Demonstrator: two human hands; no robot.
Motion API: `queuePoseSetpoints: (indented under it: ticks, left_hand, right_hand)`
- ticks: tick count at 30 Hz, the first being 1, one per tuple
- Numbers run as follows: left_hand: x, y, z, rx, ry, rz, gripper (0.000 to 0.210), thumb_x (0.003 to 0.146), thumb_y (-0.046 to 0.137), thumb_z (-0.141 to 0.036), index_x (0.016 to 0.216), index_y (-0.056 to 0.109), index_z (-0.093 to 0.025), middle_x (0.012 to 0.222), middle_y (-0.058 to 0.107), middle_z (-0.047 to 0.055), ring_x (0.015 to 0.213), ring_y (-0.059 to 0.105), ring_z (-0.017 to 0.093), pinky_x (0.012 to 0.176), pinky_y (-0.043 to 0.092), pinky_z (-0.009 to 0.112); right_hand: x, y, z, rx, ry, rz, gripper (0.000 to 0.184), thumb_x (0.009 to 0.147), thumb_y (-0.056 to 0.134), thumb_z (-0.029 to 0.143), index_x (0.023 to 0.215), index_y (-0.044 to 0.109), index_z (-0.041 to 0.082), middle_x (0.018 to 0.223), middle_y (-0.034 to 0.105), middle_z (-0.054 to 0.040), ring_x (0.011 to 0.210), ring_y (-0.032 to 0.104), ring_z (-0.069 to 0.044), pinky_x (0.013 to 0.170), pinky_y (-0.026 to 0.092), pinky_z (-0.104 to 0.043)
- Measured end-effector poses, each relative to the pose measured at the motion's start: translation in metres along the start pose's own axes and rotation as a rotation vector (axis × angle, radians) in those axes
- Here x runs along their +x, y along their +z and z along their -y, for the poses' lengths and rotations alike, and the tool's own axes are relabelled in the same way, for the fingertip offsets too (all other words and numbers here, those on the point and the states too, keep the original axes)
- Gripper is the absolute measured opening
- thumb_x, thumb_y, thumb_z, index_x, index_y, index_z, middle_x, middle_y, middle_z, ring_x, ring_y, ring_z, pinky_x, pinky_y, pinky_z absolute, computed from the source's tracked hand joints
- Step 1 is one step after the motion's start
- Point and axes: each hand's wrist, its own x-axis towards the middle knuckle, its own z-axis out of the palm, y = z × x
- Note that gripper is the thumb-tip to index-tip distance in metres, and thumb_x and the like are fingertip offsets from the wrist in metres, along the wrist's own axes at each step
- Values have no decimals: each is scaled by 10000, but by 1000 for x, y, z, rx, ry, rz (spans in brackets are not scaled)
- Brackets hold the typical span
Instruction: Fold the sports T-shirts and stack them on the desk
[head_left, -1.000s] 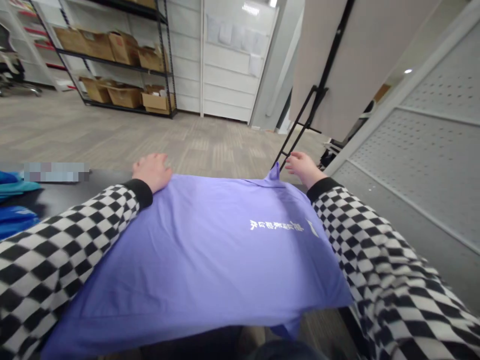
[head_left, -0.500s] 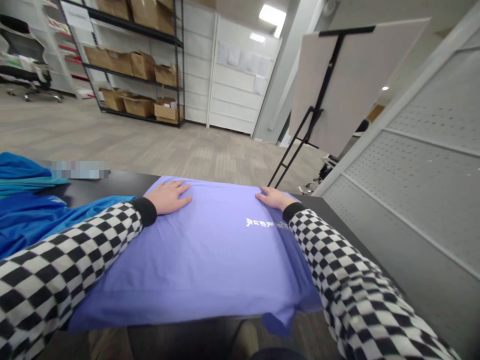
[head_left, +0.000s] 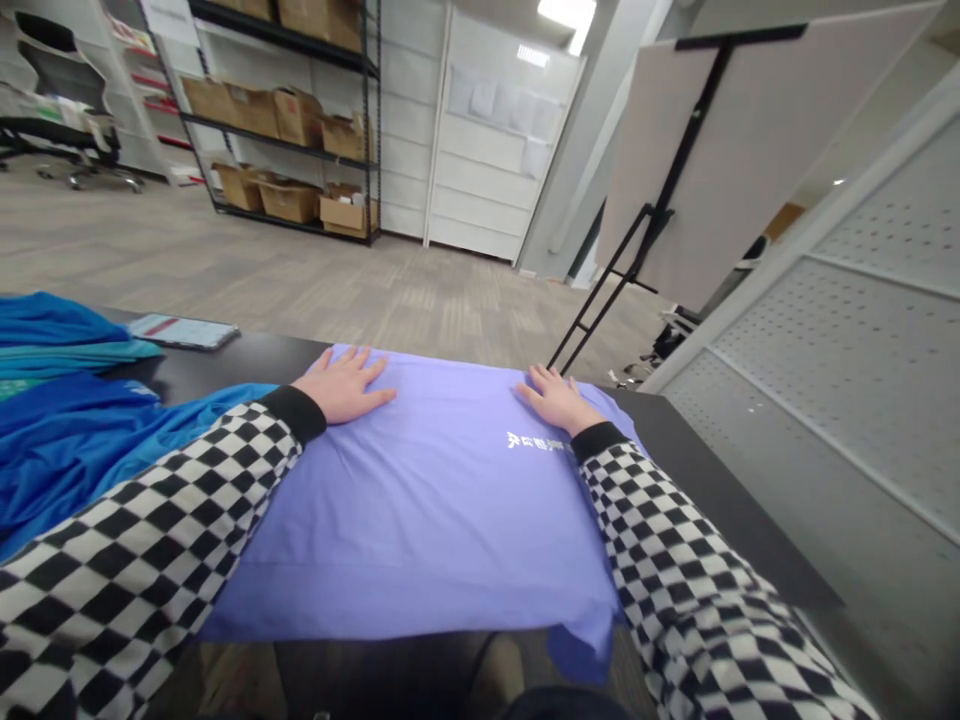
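A light purple shirt with white printed characters lies spread on the black table, and its near edge hangs over the front. My left hand rests flat on its far left part, fingers spread. On the far right part lies my right hand, also flat with the fingers apart, just above the print. Soft wrinkles run across the cloth from the left hand toward the middle. The right forearm hides part of the shirt's right edge.
Blue shirts lie heaped on the left of the black table. Behind them is a flat packet. A grey perforated panel stands along the right. Beyond are an easel board and a shelf with cardboard boxes.
Both hands stay flat on the shirt. The right hand's fingers have spread, and the shirt's right side lies flatter. The view has shifted slightly.
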Motion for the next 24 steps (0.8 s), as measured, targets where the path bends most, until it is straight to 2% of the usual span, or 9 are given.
queuePoseSetpoints:
  ticks: [3, 5, 8, 10, 12, 14, 17, 21, 24]
  left_hand:
    - [-25, -13, -1, -11, 12, -55, 867, 1138, 270, -679, 1823, 367, -156, 1889, 295, 212, 1775, 243, 398, 1407, 188, 667]
    - [-60, -12, 4, -29, 49, -66, 883, 1123, 305, -692, 1811, 396, -146, 1881, 328, 195, 1768, 268, 396, 1408, 254, 630]
    - [-127, 6, 18, -41, 174, -130, 841, 1096, 422, -712, 1805, 437, -260, 1871, 386, 82, 1756, 314, 369, 1441, 244, 588]
    - [-167, 25, 29, -56, 159, -139, 829, 1064, 486, -722, 1795, 454, -332, 1852, 428, 27, 1731, 372, 371, 1430, 300, 593]
    - [-192, 42, 36, -51, 137, -129, 862, 1030, 506, -747, 1789, 465, -339, 1846, 438, 26, 1727, 377, 378, 1425, 315, 605]
    - [-202, 54, 40, -34, 129, -119, 900, 1008, 508, -765, 1789, 464, -322, 1847, 435, 44, 1739, 343, 383, 1429, 291, 616]
    - [-200, 60, 43, -15, 131, -116, 913, 1016, 496, -760, 1796, 450, -288, 1855, 413, 77, 1750, 308, 398, 1426, 257, 645]
    - [-198, 54, 44, -28, 116, -83, 903, 1044, 490, -732, 1800, 441, -241, 1862, 378, 121, 1748, 307, 414, 1420, 206, 702]
    - [-206, 43, 36, -95, 68, -109, 865, 1050, 483, -721, 1742, 541, -204, 1816, 462, 139, 1714, 399, 396, 1432, 231, 655]
  right_hand:
    - [-18, -15, -8, -21, 28, 14, 835, 1157, 334, 718, 1811, 392, 202, 1910, 243, -169, 1776, 193, -417, 1404, 119, -739]
    - [-41, -25, -25, -9, 32, -12, 805, 1171, 284, 687, 1812, 400, 214, 1909, 249, -152, 1776, 203, -404, 1409, 134, -729]
    - [-98, -33, -60, 39, 37, -10, 800, 1176, 235, 680, 1814, 412, 230, 1902, 268, -131, 1775, 212, -390, 1410, 189, -709]
    - [-142, -28, -80, 41, 64, 4, 803, 1171, 235, 688, 1814, 415, 242, 1897, 287, -122, 1774, 209, -386, 1403, 227, -705]
    - [-181, -15, -91, 7, 120, 21, 810, 1165, 252, 689, 1820, 399, 236, 1889, 308, -132, 1767, 239, -387, 1396, 251, -707]
    - [-208, -1, -92, -38, 154, 29, 823, 1162, 273, 682, 1836, 354, 217, 1888, 308, -141, 1761, 266, -380, 1402, 246, -698]
    - [-221, 10, -82, -70, 172, 26, 841, 1163, 284, 681, 1855, 290, 203, 1898, 280, -136, 1766, 262, -359, 1418, 225, -664]
    - [-217, 5, -74, -64, 189, 42, 871, 1155, 291, 697, 1849, 292, 171, 1900, 264, -156, 1770, 250, -354, 1420, 216, -651]
    - [-217, 2, -78, -51, 170, 46, 879, 1149, 280, 693, 1834, 316, 145, 1899, 260, -175, 1767, 257, -368, 1413, 213, -673]
